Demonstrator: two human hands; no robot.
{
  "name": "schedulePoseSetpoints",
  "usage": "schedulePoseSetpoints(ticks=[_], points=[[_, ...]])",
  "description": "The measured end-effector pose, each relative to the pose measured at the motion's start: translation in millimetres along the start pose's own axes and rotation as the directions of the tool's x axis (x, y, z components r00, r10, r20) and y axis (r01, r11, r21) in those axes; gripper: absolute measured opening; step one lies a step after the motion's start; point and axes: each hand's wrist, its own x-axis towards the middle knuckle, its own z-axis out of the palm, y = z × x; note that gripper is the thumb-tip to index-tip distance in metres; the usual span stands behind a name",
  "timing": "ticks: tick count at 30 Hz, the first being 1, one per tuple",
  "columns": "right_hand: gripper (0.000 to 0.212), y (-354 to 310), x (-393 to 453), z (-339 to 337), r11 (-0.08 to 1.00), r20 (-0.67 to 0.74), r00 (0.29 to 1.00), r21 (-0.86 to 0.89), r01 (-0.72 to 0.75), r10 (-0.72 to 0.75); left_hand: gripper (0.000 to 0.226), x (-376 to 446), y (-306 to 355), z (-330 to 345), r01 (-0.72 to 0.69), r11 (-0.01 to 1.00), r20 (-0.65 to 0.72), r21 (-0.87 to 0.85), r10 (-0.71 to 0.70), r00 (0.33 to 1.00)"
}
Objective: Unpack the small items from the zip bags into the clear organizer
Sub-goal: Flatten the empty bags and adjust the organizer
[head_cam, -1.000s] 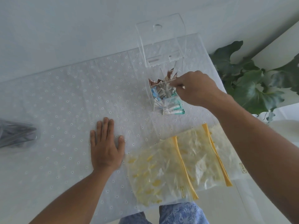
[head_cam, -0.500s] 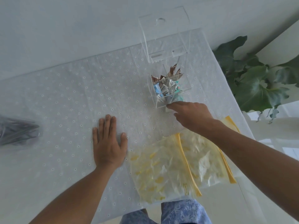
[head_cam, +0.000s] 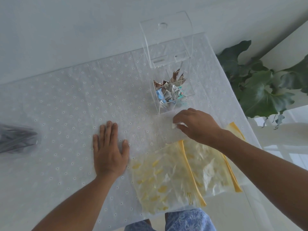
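Note:
A clear organizer (head_cam: pixel 173 104) stands on the far right part of the table, its lid (head_cam: pixel 166 37) tilted up behind it. Small brown, blue and teal packets (head_cam: pixel 170 92) fill its compartments. Just in front of it my right hand (head_cam: pixel 196 125) curls its fingers round a small white packet (head_cam: pixel 178 125) at the cloth. My left hand (head_cam: pixel 108 150) lies flat, fingers straight, on the white dotted tablecloth (head_cam: pixel 66 105). Two yellow-zipped clear bags (head_cam: pixel 180 174) lie overlapping at the near right, under my right forearm.
A dark grey bag (head_cam: pixel 15 139) lies at the table's left edge. A green leafy plant (head_cam: pixel 260 87) stands beyond the right edge. A white wall runs behind the organizer. My blue patterned trousers (head_cam: pixel 183 220) show below the near table edge.
My right hand came down from the top of the organizer to the cloth in front of it and closed on a small white packet. The left hand stayed flat.

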Motion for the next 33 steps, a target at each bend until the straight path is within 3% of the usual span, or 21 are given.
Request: schedulePoseSetpoints(ticks=[3, 7, 11, 15, 19, 27, 33], points=[[0.013, 0, -15, -11, 0.973, -0.173, 0.984, 0.232, 0.003, 0.038, 0.071, 0, 0, 0, 0.001, 1.0, 0.002, -0.006, -0.001, 1.0], [0.02, -12, -11, -48, 0.843, -0.387, 0.886, 0.539, -0.008, 0.256, 0.07, 0, 0, -1, 0.003, 1.0, 0.005, 0.002, -0.003, 1.0], [0.025, -11, 18, -73, 0.783, -0.494, 0.794, 0.621, 0.038, 0.354, 0.07, 0, 1, 0, 0.005, 1.0, 0.004, -0.001, -0.005, 1.0], [0.017, -1, 39, -71, 0.837, -0.45, 0.847, 0.547, 0.012, 0.282, 0.07, 0, 0, 0, -0.001, 1.0, 0.0, -0.006, 0.001, 1.0], [0.017, 14, 48, -72, 0.959, -0.355, 0.924, 0.282, -0.04, 0.143, 0.07, 0, 1, 0, 0.001, 1.0, -0.002, -0.007, -0.001, 1.0], [0.013, 10, 70, -85, 0.98, -0.192, 0.961, 0.043, -0.193, 0.198, 0.07, 0, 0, 0, 0.003, 1.0, -0.001, -0.009, -0.003, 1.0], [0.029, 15, 55, -108, 0.966, -0.114, 0.975, 0.197, -0.166, 0.191, 0.069, 1, 1, 0, 0.002, 1.0, -0.01, -0.02, -0.002, 1.0]])
